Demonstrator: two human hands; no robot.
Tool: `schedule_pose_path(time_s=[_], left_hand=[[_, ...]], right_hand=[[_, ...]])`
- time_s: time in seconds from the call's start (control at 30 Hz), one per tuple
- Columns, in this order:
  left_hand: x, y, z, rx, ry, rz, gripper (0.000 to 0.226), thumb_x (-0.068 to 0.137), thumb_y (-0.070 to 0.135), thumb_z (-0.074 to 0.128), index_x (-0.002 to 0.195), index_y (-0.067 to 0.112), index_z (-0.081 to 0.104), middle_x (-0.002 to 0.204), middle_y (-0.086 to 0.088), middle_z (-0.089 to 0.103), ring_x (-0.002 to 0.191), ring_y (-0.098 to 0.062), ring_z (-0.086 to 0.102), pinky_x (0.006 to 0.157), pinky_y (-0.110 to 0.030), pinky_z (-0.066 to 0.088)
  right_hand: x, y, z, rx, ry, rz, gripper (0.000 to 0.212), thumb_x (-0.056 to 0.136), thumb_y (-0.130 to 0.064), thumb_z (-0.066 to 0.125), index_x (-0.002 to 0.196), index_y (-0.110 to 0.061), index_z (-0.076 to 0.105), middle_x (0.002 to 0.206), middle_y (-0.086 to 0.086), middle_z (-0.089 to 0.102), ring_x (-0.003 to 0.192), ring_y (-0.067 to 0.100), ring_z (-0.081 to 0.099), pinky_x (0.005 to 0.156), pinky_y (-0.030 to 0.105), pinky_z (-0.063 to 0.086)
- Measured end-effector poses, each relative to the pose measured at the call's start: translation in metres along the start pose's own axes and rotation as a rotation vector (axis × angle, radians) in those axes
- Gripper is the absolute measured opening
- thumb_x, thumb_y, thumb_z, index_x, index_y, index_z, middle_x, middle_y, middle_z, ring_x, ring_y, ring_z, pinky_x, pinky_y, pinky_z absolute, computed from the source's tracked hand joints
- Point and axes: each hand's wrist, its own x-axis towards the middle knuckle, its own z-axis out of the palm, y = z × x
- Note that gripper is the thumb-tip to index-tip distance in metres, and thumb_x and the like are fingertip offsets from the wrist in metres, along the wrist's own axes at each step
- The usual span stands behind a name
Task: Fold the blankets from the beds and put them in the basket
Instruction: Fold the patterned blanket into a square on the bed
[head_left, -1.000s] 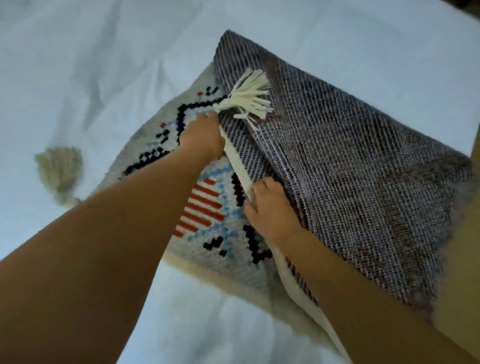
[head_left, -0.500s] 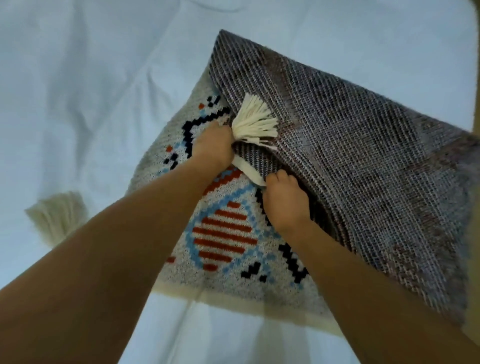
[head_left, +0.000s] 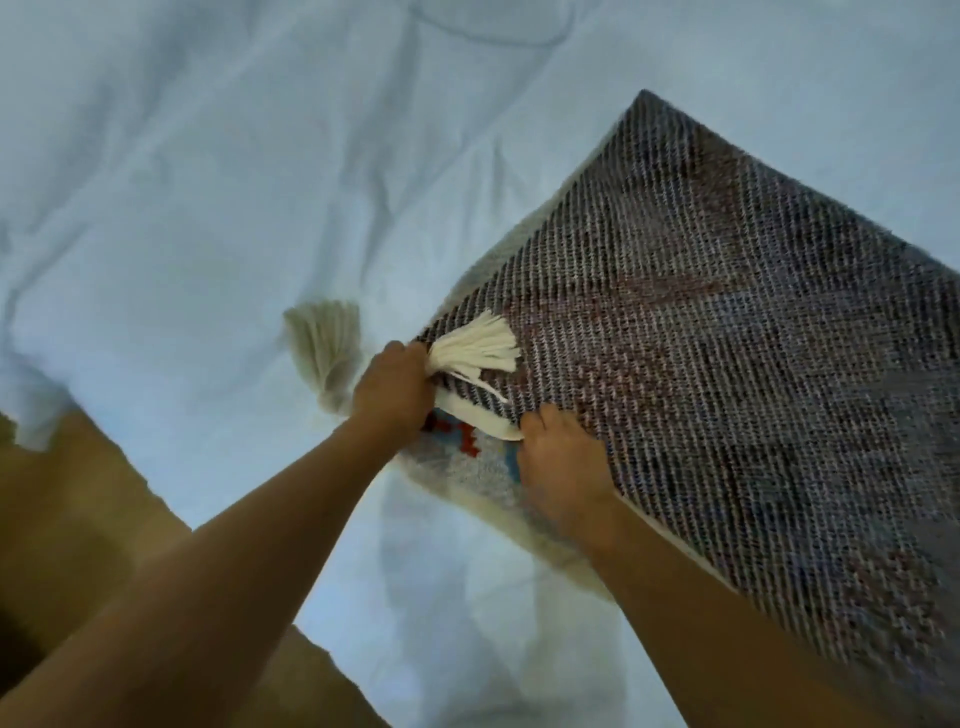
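The woven blanket has swung left, covering its pattern. The left hand and right hand pinch its cream hem; it seems soft and light.

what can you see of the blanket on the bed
The cream-bordered blanket lies on the pale sheet, folded over so its dark striped underside faces up; a sliver of red and blue pattern shows beneath. The left hand grips the folded corner at a cream tassel, the right hand the edge beside it; a second tassel lies nearby.
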Motion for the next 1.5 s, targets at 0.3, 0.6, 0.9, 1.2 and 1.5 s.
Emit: schedule_pose_path(time_s=[0.3, 0.6, 0.9, 1.2, 1.5], left_hand=[[-0.086, -0.043, 0.007, -0.261, 0.164, -0.315, 0.028, 0.083, 0.026, 0.045, 0.101, 0.01, 0.06, 0.107, -0.012, 0.064, 0.102, -0.033, 0.058, 0.083, -0.036, 0.043], [-0.068, -0.044, 0.004, -1.053, 0.26, -0.797, 0.031, 0.081, 0.016, 0.055, 0.1, -0.009, 0.061, 0.08, -0.013, 0.059, 0.082, -0.035, 0.06, 0.065, -0.028, 0.042], [-0.056, -0.035, 0.012, -1.047, 0.334, -0.846, 0.039, 0.091, 0.024, 0.051, 0.12, -0.002, 0.056, 0.125, -0.018, 0.057, 0.111, -0.032, 0.056, 0.097, -0.038, 0.046], [-0.049, -0.089, 0.0, -0.967, 0.42, -0.911, 0.035, 0.088, 0.028, 0.056, 0.105, -0.002, 0.063, 0.105, -0.019, 0.066, 0.099, -0.032, 0.062, 0.085, -0.035, 0.05], [-0.057, -0.037, -0.003, -0.401, -0.268, -0.431, 0.054, 0.08, 0.056, 0.056, 0.05, 0.011, 0.051, 0.048, -0.003, 0.055, 0.051, -0.02, 0.056, 0.061, -0.028, 0.047]], right_hand=[[-0.036, -0.025, 0.025, -0.037, -0.017, -0.167, 0.029, 0.098, -0.024, 0.038, 0.122, -0.01, 0.047, 0.125, 0.008, 0.047, 0.116, 0.024, 0.043, 0.088, 0.033, 0.044], [-0.042, -0.026, 0.027, -0.025, -0.019, -0.228, 0.027, 0.094, -0.012, 0.041, 0.121, -0.013, 0.047, 0.119, 0.005, 0.049, 0.109, 0.02, 0.047, 0.083, 0.03, 0.046], [-0.026, -0.046, 0.031, 0.034, 0.031, -0.276, 0.028, 0.095, -0.011, 0.04, 0.121, -0.012, 0.049, 0.119, 0.006, 0.051, 0.111, 0.021, 0.048, 0.091, 0.028, 0.04], [-0.026, -0.07, 0.043, 0.003, -0.057, -0.279, 0.034, 0.091, -0.006, 0.042, 0.124, -0.011, 0.046, 0.123, 0.008, 0.049, 0.115, 0.023, 0.046, 0.092, 0.03, 0.043], [0.003, -0.064, 0.013, 0.218, 0.057, -0.148, 0.023, 0.087, -0.023, 0.049, 0.087, -0.002, 0.056, 0.093, 0.016, 0.059, 0.082, 0.031, 0.057, 0.065, 0.031, 0.038]])
